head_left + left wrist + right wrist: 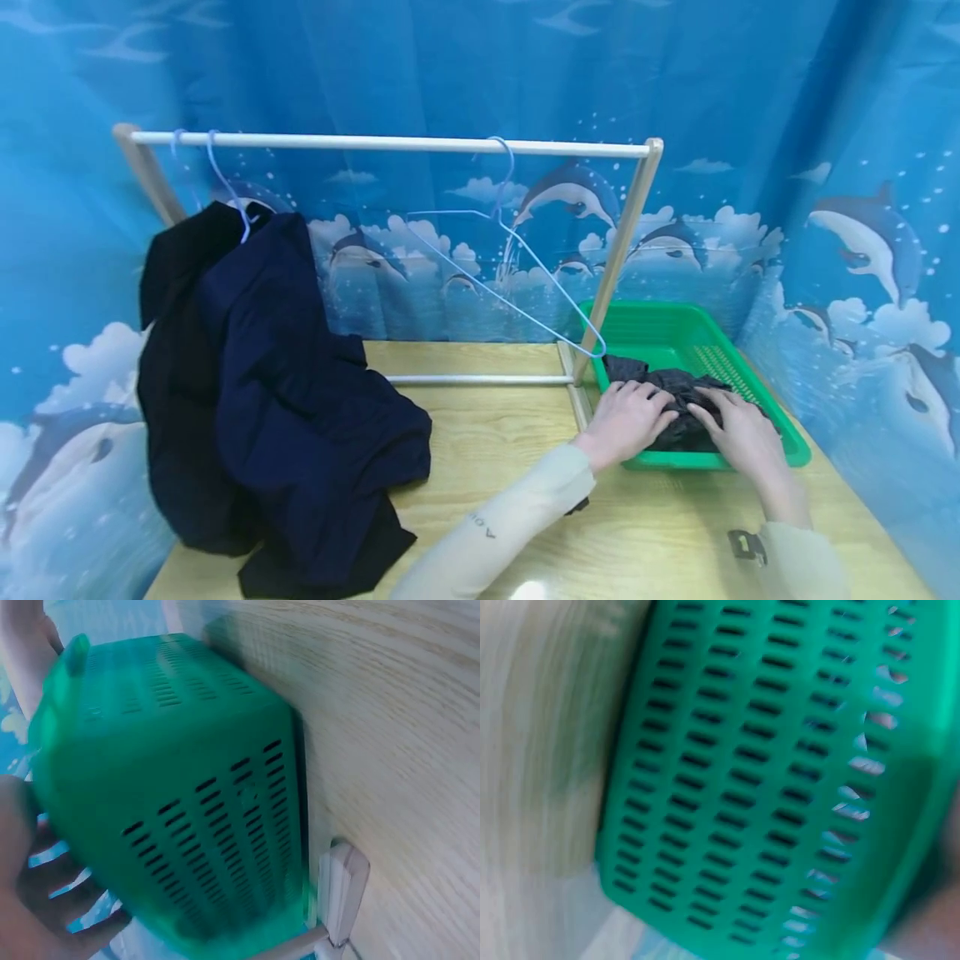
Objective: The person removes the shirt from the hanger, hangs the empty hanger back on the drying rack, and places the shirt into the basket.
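A crumpled black garment [686,432] lies in the green basket [716,461] on the right side of the table. My left hand [626,417] holds it from the left, fingers bent over the cloth and thumb opposite. From the right, my right hand [742,429] grips the same bunched fabric between thumb and fingers. In the left wrist view the left hand [30,877] shows beside the slotted basket wall [217,817]. The right wrist view has mostly the basket's side [735,772], blurred, and the fingers are hidden there.
A rack with a white bar [390,142] and wooden posts stands behind. A bare blue hanger [517,233] hangs tilted near its right post, its lower corner by the basket. Dark navy [300,400] and black clothes [176,400] hang at left, reaching the table [480,458].
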`<move>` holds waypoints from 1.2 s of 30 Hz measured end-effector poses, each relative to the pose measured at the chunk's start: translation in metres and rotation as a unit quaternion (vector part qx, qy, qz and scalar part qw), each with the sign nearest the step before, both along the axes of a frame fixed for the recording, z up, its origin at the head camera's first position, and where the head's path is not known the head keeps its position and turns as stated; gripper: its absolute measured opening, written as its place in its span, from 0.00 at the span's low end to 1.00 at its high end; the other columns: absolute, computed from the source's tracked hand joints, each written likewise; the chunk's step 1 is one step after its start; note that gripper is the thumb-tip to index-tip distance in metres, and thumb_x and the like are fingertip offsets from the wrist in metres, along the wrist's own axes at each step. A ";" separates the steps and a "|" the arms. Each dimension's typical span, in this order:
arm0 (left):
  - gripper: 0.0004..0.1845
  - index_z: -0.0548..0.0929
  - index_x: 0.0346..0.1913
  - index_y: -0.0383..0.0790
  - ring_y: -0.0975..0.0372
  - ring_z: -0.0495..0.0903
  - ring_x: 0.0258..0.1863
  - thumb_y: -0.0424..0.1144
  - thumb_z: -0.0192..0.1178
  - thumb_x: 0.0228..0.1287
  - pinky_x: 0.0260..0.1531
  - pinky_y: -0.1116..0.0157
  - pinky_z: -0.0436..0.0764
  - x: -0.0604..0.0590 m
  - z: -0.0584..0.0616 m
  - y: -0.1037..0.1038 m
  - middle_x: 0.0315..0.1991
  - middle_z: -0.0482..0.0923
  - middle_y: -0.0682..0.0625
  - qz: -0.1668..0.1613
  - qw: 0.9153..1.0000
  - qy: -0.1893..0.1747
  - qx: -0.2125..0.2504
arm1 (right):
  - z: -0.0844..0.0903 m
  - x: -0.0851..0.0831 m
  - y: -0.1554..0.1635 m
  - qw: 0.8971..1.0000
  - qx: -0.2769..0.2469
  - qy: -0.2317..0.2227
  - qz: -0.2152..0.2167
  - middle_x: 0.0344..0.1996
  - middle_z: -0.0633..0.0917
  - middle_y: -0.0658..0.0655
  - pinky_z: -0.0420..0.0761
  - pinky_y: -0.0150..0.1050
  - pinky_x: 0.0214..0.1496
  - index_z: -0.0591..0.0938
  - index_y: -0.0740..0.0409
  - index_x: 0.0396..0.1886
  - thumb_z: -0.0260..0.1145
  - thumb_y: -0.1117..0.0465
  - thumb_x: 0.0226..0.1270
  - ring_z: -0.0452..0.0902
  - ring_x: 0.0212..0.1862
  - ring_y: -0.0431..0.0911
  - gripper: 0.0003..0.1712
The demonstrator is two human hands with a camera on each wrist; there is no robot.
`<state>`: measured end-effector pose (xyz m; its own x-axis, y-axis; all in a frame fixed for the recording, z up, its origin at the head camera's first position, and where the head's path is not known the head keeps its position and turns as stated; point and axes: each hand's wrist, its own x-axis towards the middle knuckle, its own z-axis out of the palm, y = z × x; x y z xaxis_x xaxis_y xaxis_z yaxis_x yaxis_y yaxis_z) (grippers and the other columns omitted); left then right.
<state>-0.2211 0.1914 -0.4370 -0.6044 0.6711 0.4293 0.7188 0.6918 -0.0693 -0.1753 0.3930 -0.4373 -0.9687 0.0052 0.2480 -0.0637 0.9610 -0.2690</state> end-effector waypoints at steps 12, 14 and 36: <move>0.09 0.88 0.48 0.55 0.68 0.85 0.34 0.49 0.59 0.75 0.33 0.69 0.80 -0.011 0.011 -0.074 0.39 0.87 0.63 0.017 0.992 0.058 0.114 | 0.016 -0.004 -0.083 0.960 0.012 0.274 0.053 0.39 0.85 0.67 0.77 0.59 0.33 0.86 0.61 0.49 0.76 0.64 0.59 0.80 0.36 0.65 0.18; 0.09 0.89 0.45 0.54 0.68 0.85 0.30 0.49 0.60 0.74 0.29 0.70 0.79 -0.011 0.008 -0.088 0.36 0.87 0.63 0.026 0.991 0.056 0.120 | 0.013 -0.005 -0.095 0.958 0.010 0.278 0.064 0.38 0.85 0.65 0.78 0.58 0.31 0.86 0.60 0.47 0.77 0.64 0.59 0.80 0.34 0.63 0.16; 0.08 0.89 0.40 0.50 0.68 0.78 0.19 0.47 0.62 0.73 0.15 0.72 0.70 -0.004 0.033 -0.243 0.29 0.86 0.59 0.150 0.977 0.050 0.143 | 0.005 -0.029 -0.205 0.968 -0.027 0.204 0.146 0.35 0.88 0.51 0.71 0.40 0.18 0.87 0.49 0.44 0.74 0.56 0.65 0.80 0.26 0.48 0.09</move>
